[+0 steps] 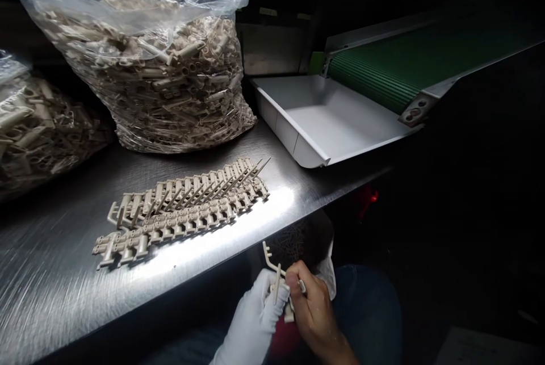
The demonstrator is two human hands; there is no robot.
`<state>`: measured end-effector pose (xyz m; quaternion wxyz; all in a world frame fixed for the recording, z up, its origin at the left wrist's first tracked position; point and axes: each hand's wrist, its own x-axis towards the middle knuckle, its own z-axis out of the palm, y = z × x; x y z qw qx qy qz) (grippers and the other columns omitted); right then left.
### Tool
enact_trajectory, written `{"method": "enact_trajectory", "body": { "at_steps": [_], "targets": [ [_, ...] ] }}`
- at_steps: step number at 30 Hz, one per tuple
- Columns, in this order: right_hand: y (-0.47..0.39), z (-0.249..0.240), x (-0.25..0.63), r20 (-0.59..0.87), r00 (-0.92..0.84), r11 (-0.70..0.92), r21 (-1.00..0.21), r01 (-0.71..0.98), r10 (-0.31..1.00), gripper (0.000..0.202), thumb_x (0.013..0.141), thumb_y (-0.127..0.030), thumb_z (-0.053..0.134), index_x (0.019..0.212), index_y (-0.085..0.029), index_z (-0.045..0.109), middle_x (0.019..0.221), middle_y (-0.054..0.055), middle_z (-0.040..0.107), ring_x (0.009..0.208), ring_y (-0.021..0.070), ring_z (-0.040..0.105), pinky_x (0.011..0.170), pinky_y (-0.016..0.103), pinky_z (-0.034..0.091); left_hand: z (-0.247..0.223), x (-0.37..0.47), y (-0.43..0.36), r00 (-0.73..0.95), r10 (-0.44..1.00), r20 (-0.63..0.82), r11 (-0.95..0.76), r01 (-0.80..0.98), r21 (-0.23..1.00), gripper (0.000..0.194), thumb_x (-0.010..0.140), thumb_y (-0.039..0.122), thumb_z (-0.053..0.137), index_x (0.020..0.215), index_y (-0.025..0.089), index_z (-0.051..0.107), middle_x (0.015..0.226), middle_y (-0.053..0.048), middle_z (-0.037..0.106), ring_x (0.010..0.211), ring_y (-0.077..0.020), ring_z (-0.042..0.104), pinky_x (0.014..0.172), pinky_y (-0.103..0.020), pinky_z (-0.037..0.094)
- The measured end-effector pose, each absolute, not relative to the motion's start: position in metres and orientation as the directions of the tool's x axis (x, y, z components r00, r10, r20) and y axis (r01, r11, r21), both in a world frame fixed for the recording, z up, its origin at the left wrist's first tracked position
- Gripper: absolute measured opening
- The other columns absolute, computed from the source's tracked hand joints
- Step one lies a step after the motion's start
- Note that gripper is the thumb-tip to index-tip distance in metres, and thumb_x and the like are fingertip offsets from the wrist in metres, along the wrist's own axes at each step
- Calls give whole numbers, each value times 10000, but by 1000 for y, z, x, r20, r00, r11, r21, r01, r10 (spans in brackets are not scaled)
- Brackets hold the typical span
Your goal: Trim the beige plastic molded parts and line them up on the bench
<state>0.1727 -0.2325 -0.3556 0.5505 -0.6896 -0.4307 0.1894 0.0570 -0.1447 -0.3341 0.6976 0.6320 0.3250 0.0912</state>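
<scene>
My left hand (255,319), in a white glove, and my bare right hand (313,311) meet below the table's front edge, above my lap. Together they grip a small beige moulded plastic part (275,274) with thin runner stems sticking up to the left. A small metal tool shows between the fingers of my right hand, touching the part. On the steel table (51,274) lie two rows of the same beige parts (179,209), laid side by side in a slanted strip.
A large clear plastic bag (157,64) full of beige parts stands at the back of the table, and a second bag (38,126) sits at the left edge. A white tray (327,118) lies under the end of a green conveyor belt (395,70) at the right.
</scene>
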Motion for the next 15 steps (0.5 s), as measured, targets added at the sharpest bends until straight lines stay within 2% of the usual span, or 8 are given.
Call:
{"method": "enact_trajectory", "body": {
  "at_steps": [2,4,8,11,13,15],
  "targets": [
    [-234,-356,172,174,560,-33,-940,340,810,354,1066,-414,496,773,-225,558,626,-36,534,555,132,542,568,239,417,-331,57,-147,779,524,-346,250,248,936,388,993,616,551,911,238,587,810,-20,688,770,-196,618,764,-297,466],
    [-236,-360,170,121,600,-63,-959,275,791,437,1091,-459,425,726,-230,496,600,-40,488,518,128,507,519,234,411,-327,57,-149,809,449,-378,355,227,907,449,973,665,551,861,231,566,740,-8,664,694,-173,568,704,-288,448],
    [-247,-370,182,45,741,-138,-973,184,670,526,1093,-587,285,707,-253,411,573,-53,405,451,123,400,424,231,358,-324,54,-142,829,368,-421,440,244,864,534,944,717,554,781,209,539,628,24,591,580,-124,428,587,-263,340],
    [-265,-374,213,47,838,-228,-953,200,543,552,1015,-711,408,765,-236,537,679,8,553,588,163,526,537,254,434,-324,47,-128,776,448,-444,467,221,856,511,940,678,603,795,189,571,628,45,546,565,-106,373,561,-247,291],
    [-275,-376,236,26,873,-315,-927,203,487,496,939,-720,574,894,-228,627,772,47,652,672,202,596,579,270,444,-323,39,-118,708,536,-461,523,150,839,486,925,649,650,849,170,621,674,42,548,587,-100,368,562,-235,285],
    [-282,-378,252,-14,886,-389,-902,189,464,484,884,-690,678,1039,-233,634,796,48,694,651,223,618,547,275,424,-321,32,-111,636,606,-478,554,93,827,477,896,636,702,914,161,665,636,57,524,562,-87,343,554,-222,283]
  ]
}}
